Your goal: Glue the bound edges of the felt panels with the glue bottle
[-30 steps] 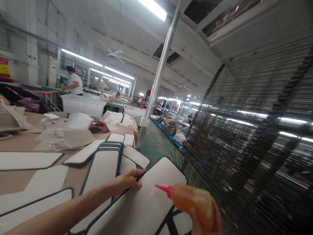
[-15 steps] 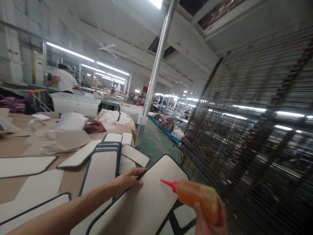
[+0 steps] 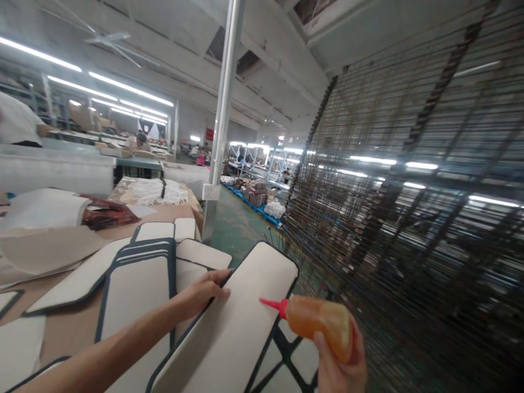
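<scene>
Wire rack (image 3: 409,218): tall, many thin wire shelves, fills the right side; its near edge stands just beside the far end of the lifted panel.
Worktop (image 3: 69,333): brown surface at left, covered with flat white panels edged in dark trim, laid side by side, some overlapping.
Steel post (image 3: 221,120): upright past the worktop's far corner, white box fixed low on it.
Background: green floor aisle, blue pallets with stacked goods, other people at far benches — one in a white shirt at the left edge.
White panel (image 3: 241,322): long, rounded corners, dark border, raised at a tilt above the other panels, far end pointing at the rack.
Left hand (image 3: 200,292): fingers closed over the panel's left edge, thumb on top.
Right hand (image 3: 339,365): wrapped around the orange squeeze bottle (image 3: 319,325) — red nozzle aimed left, tip just over the panel's face; contact cannot be told.
</scene>
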{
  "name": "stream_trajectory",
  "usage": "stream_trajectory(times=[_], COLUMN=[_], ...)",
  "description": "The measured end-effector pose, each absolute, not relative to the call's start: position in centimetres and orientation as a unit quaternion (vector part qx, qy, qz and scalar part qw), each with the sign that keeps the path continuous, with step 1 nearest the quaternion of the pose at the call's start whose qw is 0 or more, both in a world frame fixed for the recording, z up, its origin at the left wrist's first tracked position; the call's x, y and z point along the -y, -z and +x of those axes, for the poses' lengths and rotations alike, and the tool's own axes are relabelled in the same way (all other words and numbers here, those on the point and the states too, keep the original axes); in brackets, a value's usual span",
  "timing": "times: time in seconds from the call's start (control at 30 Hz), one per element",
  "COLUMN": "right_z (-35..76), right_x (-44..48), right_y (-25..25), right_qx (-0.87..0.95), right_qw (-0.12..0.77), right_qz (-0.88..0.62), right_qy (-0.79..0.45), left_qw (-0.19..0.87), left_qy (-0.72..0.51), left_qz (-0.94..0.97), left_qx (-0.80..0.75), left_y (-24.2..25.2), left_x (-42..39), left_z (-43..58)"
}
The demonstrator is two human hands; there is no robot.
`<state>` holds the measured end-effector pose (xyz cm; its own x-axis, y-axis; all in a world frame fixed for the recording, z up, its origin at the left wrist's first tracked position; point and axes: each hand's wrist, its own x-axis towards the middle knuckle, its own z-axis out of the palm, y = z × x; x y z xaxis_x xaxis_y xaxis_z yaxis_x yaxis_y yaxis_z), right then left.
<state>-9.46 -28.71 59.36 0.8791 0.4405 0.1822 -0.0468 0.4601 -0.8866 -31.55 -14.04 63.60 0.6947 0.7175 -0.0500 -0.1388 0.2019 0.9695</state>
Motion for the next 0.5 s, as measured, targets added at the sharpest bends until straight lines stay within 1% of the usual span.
stream_trajectory(times=[0.1, 0.23, 0.33, 0.4, 0.47, 0.5], right_z=[-10.8, -9.1, -4.0, -0.5, 2.3, 3.5], right_x=[30.5, 34.5, 39.0, 43.0, 47.4, 49.6], right_y=[-58.5, -58.6, -60.0, -59.8, -57.8, -56.2], right_qx=[0.216, 0.1, 0.027, -0.028, -0.096, -0.123], right_qw=[0.818, 0.867, 0.906, 0.915, 0.908, 0.901], right_qz=[-0.497, -0.418, -0.365, -0.351, -0.356, -0.375], right_qy=[-0.193, -0.251, -0.213, -0.198, -0.201, -0.181], left_qw=[0.721, 0.7, 0.696, 0.705, 0.712, 0.716], left_qy=[-0.309, -0.331, -0.322, -0.299, -0.277, -0.265], left_qz=[0.556, 0.548, 0.542, 0.55, 0.564, 0.57], left_qx=[-0.274, -0.316, -0.342, -0.333, -0.315, -0.303], left_y=[-63.9, -63.1, -61.1, -59.0, -56.5, -55.1], left_x=[14.1, 14.8, 16.2, 17.8, 19.9, 21.1], left_z=[-30.6, -28.7, -26.2, -24.0, -21.4, -20.0])
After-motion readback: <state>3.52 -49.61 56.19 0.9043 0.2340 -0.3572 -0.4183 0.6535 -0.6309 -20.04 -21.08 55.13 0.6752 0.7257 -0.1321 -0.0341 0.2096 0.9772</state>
